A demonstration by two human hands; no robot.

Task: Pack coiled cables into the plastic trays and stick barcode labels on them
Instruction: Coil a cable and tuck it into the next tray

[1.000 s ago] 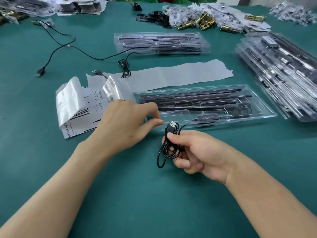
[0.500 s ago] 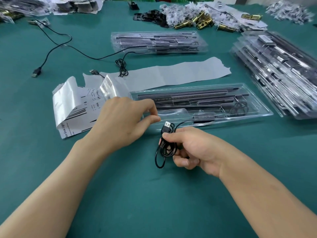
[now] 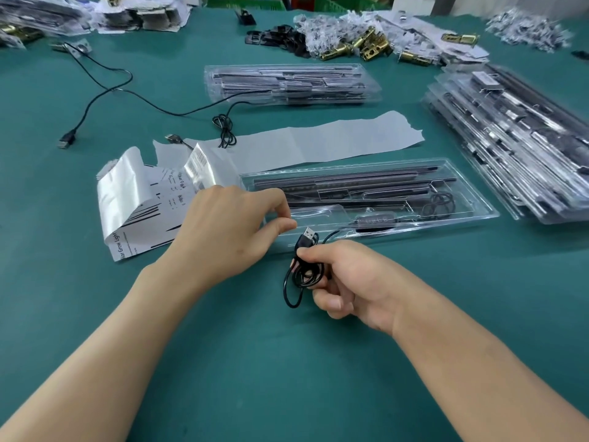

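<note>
Label [image 3: 125, 244]: "Grow Light" — right hand [image 3: 357, 282] grips cable [image 3: 304, 272], left hand [image 3: 229, 228] pinches tray [image 3: 475, 199]

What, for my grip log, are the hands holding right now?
Left hand: apparently pinching the plastic tray at its edge.
Right hand: gripping the coiled cable.

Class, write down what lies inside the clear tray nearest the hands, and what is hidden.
Inside the tray lie long dark bars, a small black wire loop at the right end and a black switch box. The left hand hides the left end.
</note>
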